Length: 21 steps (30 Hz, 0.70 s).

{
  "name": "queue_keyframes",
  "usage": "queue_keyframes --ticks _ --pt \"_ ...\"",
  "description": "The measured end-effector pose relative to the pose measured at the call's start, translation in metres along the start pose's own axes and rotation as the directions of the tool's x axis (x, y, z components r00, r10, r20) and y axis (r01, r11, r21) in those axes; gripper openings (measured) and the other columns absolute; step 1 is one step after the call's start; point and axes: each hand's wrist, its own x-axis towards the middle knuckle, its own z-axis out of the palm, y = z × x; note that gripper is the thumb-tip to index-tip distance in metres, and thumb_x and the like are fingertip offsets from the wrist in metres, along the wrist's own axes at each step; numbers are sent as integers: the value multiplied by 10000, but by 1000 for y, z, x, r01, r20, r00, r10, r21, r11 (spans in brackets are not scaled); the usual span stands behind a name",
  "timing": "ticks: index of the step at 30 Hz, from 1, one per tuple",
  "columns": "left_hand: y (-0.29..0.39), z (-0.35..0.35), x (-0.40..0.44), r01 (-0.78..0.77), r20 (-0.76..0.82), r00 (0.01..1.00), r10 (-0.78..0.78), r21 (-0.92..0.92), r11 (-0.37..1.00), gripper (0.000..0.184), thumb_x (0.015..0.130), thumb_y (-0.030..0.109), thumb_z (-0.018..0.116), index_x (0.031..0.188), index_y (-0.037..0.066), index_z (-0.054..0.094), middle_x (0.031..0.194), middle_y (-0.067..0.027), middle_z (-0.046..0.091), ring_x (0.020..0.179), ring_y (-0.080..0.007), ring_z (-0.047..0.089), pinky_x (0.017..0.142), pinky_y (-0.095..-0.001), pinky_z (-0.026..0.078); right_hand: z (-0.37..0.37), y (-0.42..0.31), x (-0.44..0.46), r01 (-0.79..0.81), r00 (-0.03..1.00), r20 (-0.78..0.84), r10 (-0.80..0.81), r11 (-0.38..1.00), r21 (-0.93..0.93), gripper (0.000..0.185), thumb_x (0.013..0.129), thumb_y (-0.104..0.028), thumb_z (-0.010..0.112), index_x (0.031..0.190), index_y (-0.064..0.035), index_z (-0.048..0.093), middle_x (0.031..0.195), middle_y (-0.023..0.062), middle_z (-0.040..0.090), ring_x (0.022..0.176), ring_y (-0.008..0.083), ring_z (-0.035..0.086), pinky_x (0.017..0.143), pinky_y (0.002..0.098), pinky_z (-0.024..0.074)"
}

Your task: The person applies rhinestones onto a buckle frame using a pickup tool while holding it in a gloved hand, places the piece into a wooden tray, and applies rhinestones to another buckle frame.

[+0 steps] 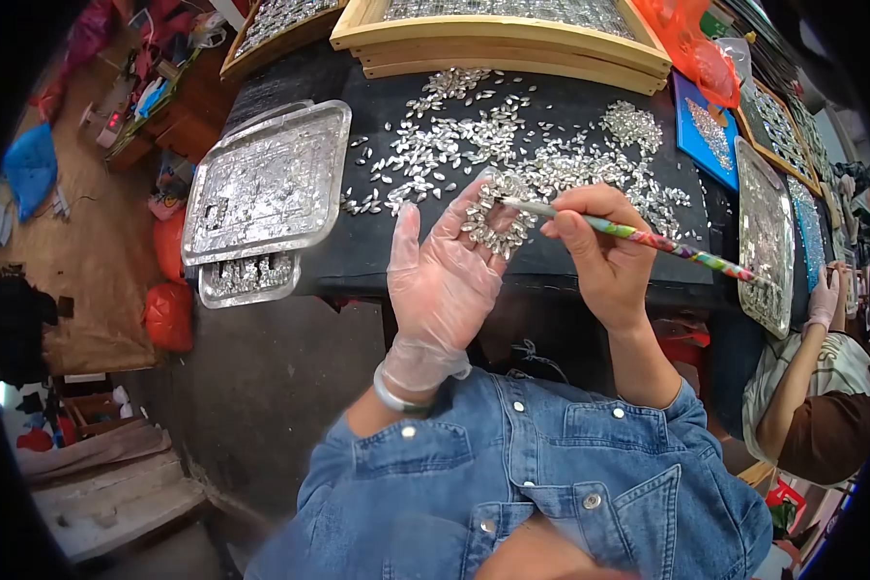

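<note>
My left hand point(443, 280), in a clear plastic glove, is palm up with the thumb out to the side. Across its fingers rests a ring-shaped ornament point(481, 228) set with shiny clear stones. My right hand point(604, 242) is bare and pinches a colourful patterned stick point(662, 244), thin like a brush or pen. The stick's pale tip touches or nearly touches the ornament's upper part; which of the two I cannot tell. Just beyond my hands, many loose clear rhinestones point(474, 140) lie scattered over the black tabletop point(367, 256).
Plastic trays point(343, 169) of shiny pieces stand at the left. A wooden frame point(503, 60) is at the back. On the right are a blue board point(688, 135) with stones and another clear tray point(781, 314). A co-worker's gloved hand point(824, 302) shows at far right.
</note>
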Motion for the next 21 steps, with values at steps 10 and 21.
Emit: queue_keyframes --ticks 10,21 --pt "-17 12 13 36 -155 988 -24 71 997 649 995 457 340 1390 -57 365 1266 -277 534 1136 -314 564 1032 -424 405 -19 2 -8 22 998 -64 -23 1000 -18 113 876 -7 630 981 12 596 942 109 588 721 148 598 660 221 477" --pt "-19 2 17 79 -120 990 -73 44 996 694 986 487 285 1403 -66 333 1357 -292 451 1286 -348 446 1114 -451 313 -36 2 -13 42 978 -206 -37 999 24 89 874 -23 634 958 0 615 877 86 621 668 120 548 601 207 433"
